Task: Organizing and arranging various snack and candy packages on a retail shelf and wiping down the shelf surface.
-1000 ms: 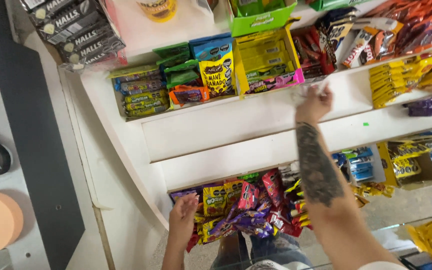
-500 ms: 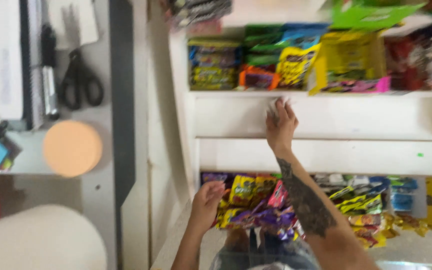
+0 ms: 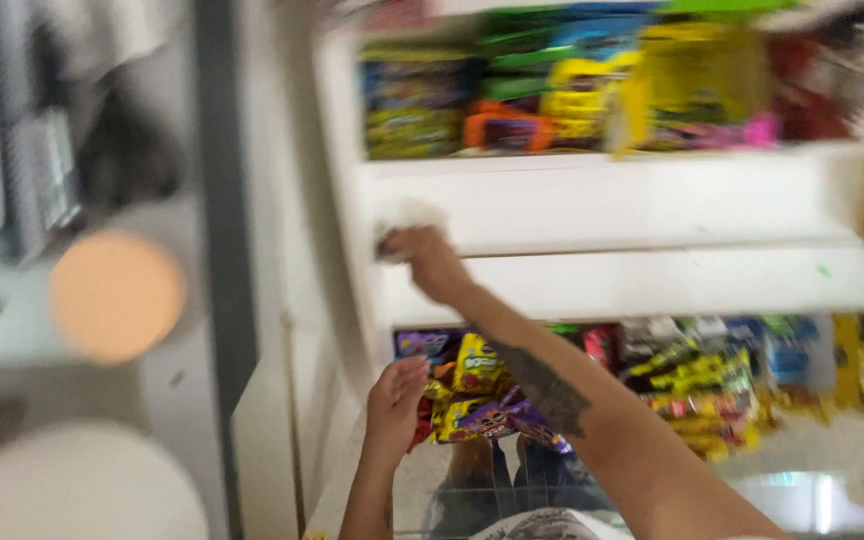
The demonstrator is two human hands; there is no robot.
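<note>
The whole view is smeared by motion, so outlines are soft and small detail is lost. Largest is the white shelving unit (image 3: 612, 205), its top cut off by the upper edge and its right end by the right edge. Its upper shelf carries a row of candy packets (image 3: 572, 95) in blue, green, yellow, orange and pink; their kinds cannot be made out. The middle shelf is bare white across most of its width. Along the lower shelf lies a second row of bright wrappers (image 3: 712, 375), yellow, purple and blue, partly hidden behind the right forearm.

At the left, a grey counter (image 3: 12, 330) holds a round peach-coloured disc (image 3: 117, 295) near its right edge; a pale rounded shape (image 3: 72, 490) fills the bottom left corner, cut off by the frame. Dark objects above the disc are too blurred to tell.

The right hand (image 3: 422, 258) reaches to the left end of the middle shelf, fingers curled around a small whitish cloth or wad (image 3: 407, 218) pressed against the shelf's front edge; exactly what it is cannot be told. The left hand (image 3: 397, 395) rests at the left end of the lower shelf, fingers together and laid on the yellow and purple packets (image 3: 472, 400) there; whether it grips one cannot be told.
</note>
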